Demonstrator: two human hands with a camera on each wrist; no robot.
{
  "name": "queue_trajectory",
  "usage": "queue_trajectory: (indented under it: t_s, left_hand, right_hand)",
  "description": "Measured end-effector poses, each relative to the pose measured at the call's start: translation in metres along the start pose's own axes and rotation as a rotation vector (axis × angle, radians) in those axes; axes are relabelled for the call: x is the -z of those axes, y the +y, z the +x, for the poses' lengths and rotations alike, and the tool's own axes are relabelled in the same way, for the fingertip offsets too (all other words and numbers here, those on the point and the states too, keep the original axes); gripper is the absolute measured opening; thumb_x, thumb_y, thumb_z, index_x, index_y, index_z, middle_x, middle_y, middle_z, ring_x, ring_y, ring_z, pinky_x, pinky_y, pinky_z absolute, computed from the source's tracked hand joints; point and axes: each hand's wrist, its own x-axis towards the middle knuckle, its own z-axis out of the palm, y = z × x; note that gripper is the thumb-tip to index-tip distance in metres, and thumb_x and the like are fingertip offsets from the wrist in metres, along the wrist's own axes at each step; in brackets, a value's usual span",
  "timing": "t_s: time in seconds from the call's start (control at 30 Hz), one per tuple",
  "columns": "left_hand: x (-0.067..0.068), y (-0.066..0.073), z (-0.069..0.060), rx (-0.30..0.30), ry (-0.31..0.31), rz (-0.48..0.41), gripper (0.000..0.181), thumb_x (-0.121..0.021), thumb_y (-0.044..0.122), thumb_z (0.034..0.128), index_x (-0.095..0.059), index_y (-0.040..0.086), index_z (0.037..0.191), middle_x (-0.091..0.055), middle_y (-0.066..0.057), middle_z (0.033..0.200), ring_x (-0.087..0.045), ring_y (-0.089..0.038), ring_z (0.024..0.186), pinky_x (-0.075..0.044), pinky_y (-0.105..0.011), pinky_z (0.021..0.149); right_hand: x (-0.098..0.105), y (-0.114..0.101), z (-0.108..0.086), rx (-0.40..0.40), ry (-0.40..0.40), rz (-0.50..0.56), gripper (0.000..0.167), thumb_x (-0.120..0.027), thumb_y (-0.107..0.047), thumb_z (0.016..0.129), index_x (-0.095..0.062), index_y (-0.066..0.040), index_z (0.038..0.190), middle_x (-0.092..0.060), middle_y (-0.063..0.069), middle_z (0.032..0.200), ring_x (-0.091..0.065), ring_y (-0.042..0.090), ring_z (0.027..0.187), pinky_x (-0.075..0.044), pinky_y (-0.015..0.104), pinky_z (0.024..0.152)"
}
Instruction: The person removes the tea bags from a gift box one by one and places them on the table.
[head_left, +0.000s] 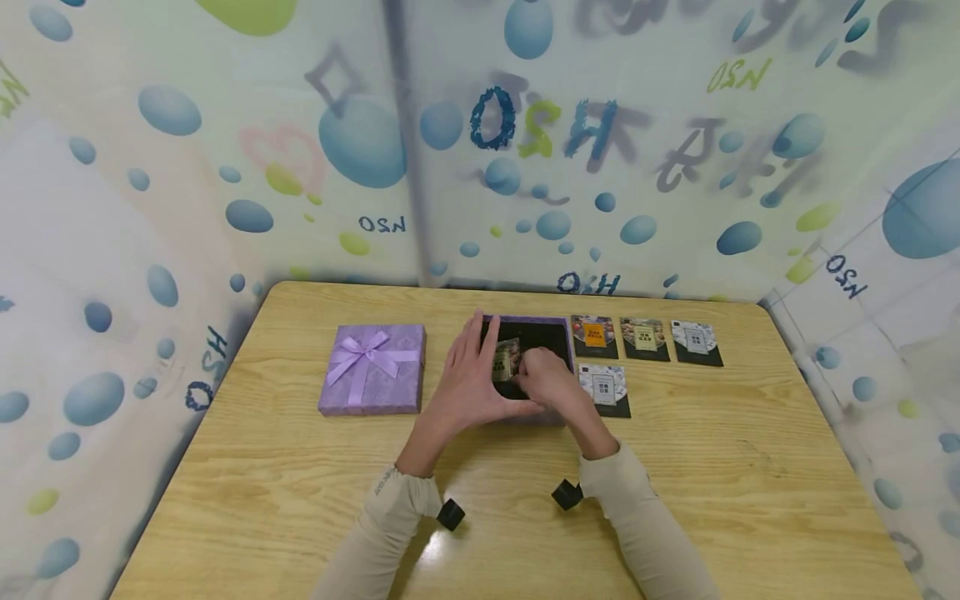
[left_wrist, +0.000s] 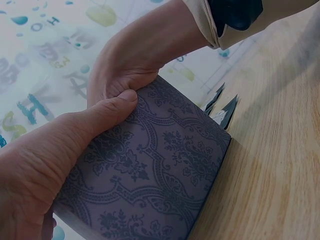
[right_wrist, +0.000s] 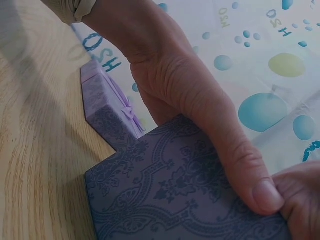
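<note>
An open purple patterned box [head_left: 567, 329] with a black inside stands in the middle of the table. My left hand [head_left: 474, 379] grips this box, its fingers over the left part and its thumb along the near wall. In the left wrist view the thumb lies on the patterned side of the box [left_wrist: 165, 150]. Inside the box is a small square packet [head_left: 504, 360] with a light label. My right hand [head_left: 551, 379] reaches in with curled fingers and pinches that packet by its right edge; the fingertips are partly hidden.
Left of the box lies a purple lid [head_left: 375, 396] with a ribbon bow. To the right, several square packets are laid out: an orange-labelled packet [head_left: 595, 337], a dark packet [head_left: 645, 339], a grey-white packet [head_left: 696, 342], and another grey-white packet [head_left: 604, 390] nearer me.
</note>
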Motion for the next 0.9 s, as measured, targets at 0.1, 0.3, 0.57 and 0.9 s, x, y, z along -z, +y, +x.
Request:
queue_trajectory:
  t_s: [0.1, 0.3, 0.57, 0.9]
  left_hand:
    - [-0.0002, 0.0003, -0.0011, 0.004, -0.009, 0.001, 0.149, -0.080, 0.082, 0.0660, 0.012, 0.024, 0.168, 0.019, -0.005, 0.174, 0.008, -0.027, 0.162, -0.013, -0.058, 0.127]
    - [-0.0010, 0.0007, -0.0018, 0.004, -0.016, 0.006, 0.149, -0.080, 0.082, 0.0665, 0.012, 0.024, 0.168, 0.018, -0.006, 0.174, 0.010, -0.027, 0.162, -0.012, -0.057, 0.127]
    - [0.0004, -0.0006, 0.0000, -0.005, -0.002, -0.007, 0.150, -0.082, 0.081, 0.0657, 0.013, 0.025, 0.168, 0.019, -0.005, 0.174, 0.008, -0.027, 0.162, -0.012, -0.058, 0.127]
    - [0.0007, -0.0003, -0.0009, -0.011, 0.002, -0.008, 0.149, -0.081, 0.082, 0.0665, 0.012, 0.024, 0.168, 0.017, -0.007, 0.175, 0.008, -0.028, 0.162, -0.013, -0.059, 0.127]
  right_hand:
    - [-0.0005, -0.0006, -0.0012, -0.004, -0.005, -0.006, 0.055, -0.059, -0.003, 0.103, -0.036, -0.015, 0.053, -0.026, -0.005, 0.051, -0.022, 0.010, 0.043, -0.023, 0.025, 0.045]
    - [-0.0004, 0.0003, -0.0030, -0.009, -0.015, -0.016, 0.054, -0.056, 0.001, 0.101, -0.035, -0.015, 0.054, -0.026, -0.004, 0.051, -0.022, 0.011, 0.043, -0.024, 0.026, 0.045]
    - [0.0016, 0.0007, -0.0010, 0.015, -0.018, -0.049, 0.050, -0.055, 0.000, 0.101, -0.040, -0.015, 0.056, -0.031, -0.002, 0.052, -0.030, 0.014, 0.048, -0.028, 0.028, 0.050]
    - [0.0010, 0.0005, -0.0006, -0.002, -0.047, -0.027, 0.048, -0.057, -0.003, 0.102, -0.044, -0.014, 0.056, -0.036, -0.001, 0.054, -0.033, 0.014, 0.048, -0.030, 0.027, 0.049]
